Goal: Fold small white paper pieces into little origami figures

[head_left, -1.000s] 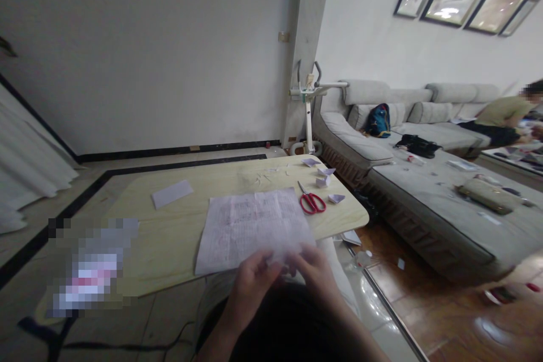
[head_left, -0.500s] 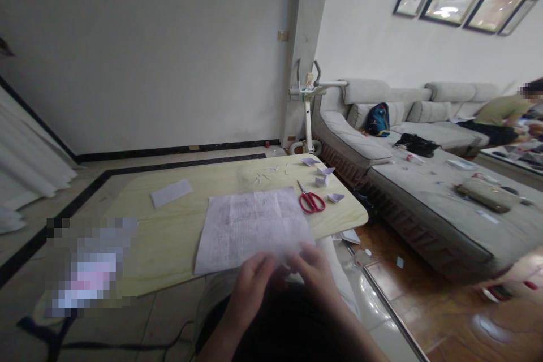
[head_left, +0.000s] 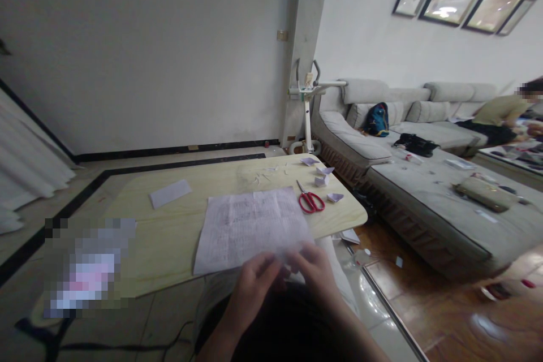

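Note:
A large creased printed sheet of paper [head_left: 250, 226] lies on the pale wooden table in front of me. My left hand [head_left: 261, 271] and my right hand [head_left: 307, 263] are close together at its near right edge, fingers bent inward and pinched. Pale paper shows blurred between the fingertips; I cannot tell whether it is the sheet's edge or a separate piece. Red-handled scissors [head_left: 311, 200] lie just right of the sheet. Beyond them are several small folded paper pieces [head_left: 321, 180]. Thin paper scraps [head_left: 265, 175] are strewn behind the sheet.
A folded pale paper [head_left: 170, 194] lies on the table's [head_left: 161, 243] left part, with a pixelated object [head_left: 89, 271] at its left end. A grey sofa [head_left: 432, 203] with bags stands at the right. Another person [head_left: 500, 110] sits farther back there.
The fingers of both hands have shifted slightly at the paper's near edge. The sheet, scissors and folded pieces stay in place.

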Demonstrator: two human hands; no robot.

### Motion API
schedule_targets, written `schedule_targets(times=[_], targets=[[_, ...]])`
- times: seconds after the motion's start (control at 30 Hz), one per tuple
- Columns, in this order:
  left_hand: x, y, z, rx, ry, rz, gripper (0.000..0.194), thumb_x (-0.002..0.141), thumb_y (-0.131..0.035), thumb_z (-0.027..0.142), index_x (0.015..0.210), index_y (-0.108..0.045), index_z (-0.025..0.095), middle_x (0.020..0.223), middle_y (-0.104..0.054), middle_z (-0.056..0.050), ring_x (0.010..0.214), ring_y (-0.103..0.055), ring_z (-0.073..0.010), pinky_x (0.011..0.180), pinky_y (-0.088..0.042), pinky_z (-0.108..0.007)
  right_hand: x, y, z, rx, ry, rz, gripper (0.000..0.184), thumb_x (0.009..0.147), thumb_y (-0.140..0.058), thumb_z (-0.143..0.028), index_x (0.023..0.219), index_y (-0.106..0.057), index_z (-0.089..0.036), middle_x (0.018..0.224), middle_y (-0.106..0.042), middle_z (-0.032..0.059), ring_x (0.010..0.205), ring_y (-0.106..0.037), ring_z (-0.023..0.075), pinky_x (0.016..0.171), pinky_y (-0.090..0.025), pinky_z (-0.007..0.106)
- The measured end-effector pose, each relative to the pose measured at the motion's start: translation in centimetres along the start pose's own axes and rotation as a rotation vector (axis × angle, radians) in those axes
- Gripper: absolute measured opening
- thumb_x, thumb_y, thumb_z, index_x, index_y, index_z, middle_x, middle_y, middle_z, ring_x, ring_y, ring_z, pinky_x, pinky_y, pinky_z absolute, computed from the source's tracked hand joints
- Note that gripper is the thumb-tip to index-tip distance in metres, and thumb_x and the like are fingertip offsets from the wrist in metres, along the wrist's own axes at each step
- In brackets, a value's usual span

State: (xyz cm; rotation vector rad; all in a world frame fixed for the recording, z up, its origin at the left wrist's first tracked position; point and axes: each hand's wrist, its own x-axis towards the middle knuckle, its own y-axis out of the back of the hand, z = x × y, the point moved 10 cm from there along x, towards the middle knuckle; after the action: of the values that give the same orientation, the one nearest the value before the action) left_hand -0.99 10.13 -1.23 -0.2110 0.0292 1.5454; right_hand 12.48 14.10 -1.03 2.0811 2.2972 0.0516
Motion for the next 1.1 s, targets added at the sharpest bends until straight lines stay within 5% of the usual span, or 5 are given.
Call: schedule_targets(times=[0.83, 1.1], targets=[[-0.3, 0.5, -0.1, -0.030, 0.021, 0.104, 0.030, 0.074, -0.072, 0.045, 0.087, -0.074, 0.018, 0.070, -0.074, -0.003, 0.066, -0.069, -0.0193, 0.060, -0.053, -0.026, -0.2, 0.4, 0.4, 0.035, -0.025, 0.093, 0.042, 0.074, -0.072, -0.048, 0.050, -0.060, -0.016, 0.046, -0.054, -0.0016, 0.047, -0.049, 0.0126, 0.049, -0.039, 0.024], [0.2, 0.9, -0.6, -0.013, -0.004, 0.136, 0.034, 0.073, -0.071, 0.051, 0.079, -0.072, 0.017, 0.068, -0.074, -0.003, 0.062, -0.067, -0.0189, 0.059, -0.051, -0.026, -0.2, -0.9, 0.5, 0.103, -0.020, -0.007, 0.045, 0.075, -0.071, -0.054, 0.054, -0.062, -0.016, 0.049, -0.057, -0.0006, 0.049, -0.052, 0.0130, 0.049, -0.040, 0.023]])
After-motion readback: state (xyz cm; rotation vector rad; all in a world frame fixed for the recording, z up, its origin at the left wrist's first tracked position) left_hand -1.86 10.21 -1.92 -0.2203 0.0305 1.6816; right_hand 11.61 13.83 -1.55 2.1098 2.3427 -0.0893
